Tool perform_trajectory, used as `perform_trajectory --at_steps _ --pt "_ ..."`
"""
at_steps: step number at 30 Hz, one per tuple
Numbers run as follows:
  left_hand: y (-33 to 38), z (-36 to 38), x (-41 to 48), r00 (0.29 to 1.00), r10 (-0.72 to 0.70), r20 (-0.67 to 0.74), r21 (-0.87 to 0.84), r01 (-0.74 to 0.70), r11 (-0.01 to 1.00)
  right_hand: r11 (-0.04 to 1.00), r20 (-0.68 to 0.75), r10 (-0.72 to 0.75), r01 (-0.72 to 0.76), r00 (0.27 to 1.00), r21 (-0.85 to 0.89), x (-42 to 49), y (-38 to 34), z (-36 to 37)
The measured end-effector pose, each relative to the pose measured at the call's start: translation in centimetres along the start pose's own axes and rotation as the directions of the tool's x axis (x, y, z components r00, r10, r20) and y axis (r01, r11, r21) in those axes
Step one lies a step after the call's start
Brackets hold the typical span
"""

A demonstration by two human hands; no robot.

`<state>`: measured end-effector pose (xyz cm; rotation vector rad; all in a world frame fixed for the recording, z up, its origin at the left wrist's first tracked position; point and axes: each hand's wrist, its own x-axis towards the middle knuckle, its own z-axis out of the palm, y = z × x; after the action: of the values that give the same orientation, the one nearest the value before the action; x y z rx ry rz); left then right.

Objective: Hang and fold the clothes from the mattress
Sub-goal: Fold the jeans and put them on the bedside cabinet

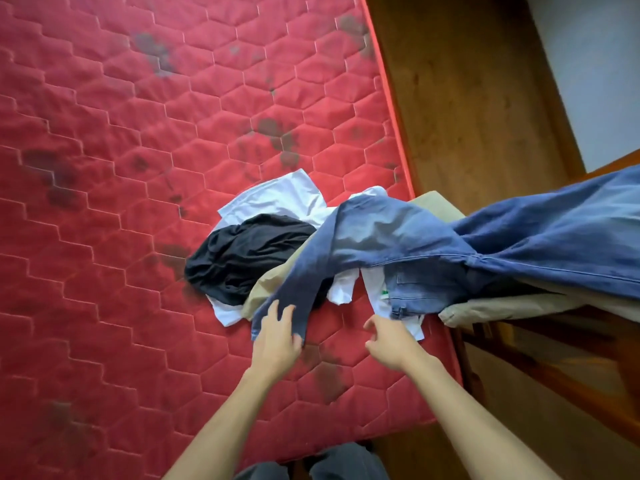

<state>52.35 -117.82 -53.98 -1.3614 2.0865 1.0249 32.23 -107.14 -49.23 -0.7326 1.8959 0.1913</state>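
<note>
Pulling jeans (398,237) by the hem gripped in left hand (277,332), right hand (389,337) loose and empty, could drag tangled white shirt (277,199) off mattress (104,168).

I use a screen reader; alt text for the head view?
A person's left hand grips a leg of blue jeans lying across other clothes on a red mattress; the right hand reaches beside it. The pile holds a black garment, white clothing and beige fabric.

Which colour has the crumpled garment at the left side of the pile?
The crumpled garment is dark grey, nearly black, in the head view.
</note>
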Motion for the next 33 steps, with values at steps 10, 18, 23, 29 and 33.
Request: perform_trajectory --at_steps 10,18,23,29,33 --pt "1.8 0.6 9.0 0.995 0.079 -0.059 -0.039 -0.082 0.996 0.985 0.048 0.067 -0.074 0.997 0.157 5.8 0.9 2.4" --pt "4.4 -7.1 -1.3 0.868 0.427 0.254 -0.453 -0.283 0.845 0.383 0.138 0.201 -0.207 0.97 0.9 3.1 -5.2 -3.1" --pt "4.8 -10.4 -7.5 0.769 0.446 0.457 -0.574 -0.128 0.809 0.016 0.061 0.188 -0.065 0.98 0.998 -1.2 -5.9 -5.6" --pt "7.8 -12.0 -9.2 0.886 0.106 0.452 -0.791 0.344 0.506 0.201 -0.132 0.032 0.123 0.991 0.972 -10.2 -7.5 -6.4" --pt "12.1 -15.0 -9.5 0.897 0.139 0.42 -0.884 0.369 0.287 0.365 -0.057 -0.233 0.142 0.971 0.92 -17.8 -6.9 -3.4"
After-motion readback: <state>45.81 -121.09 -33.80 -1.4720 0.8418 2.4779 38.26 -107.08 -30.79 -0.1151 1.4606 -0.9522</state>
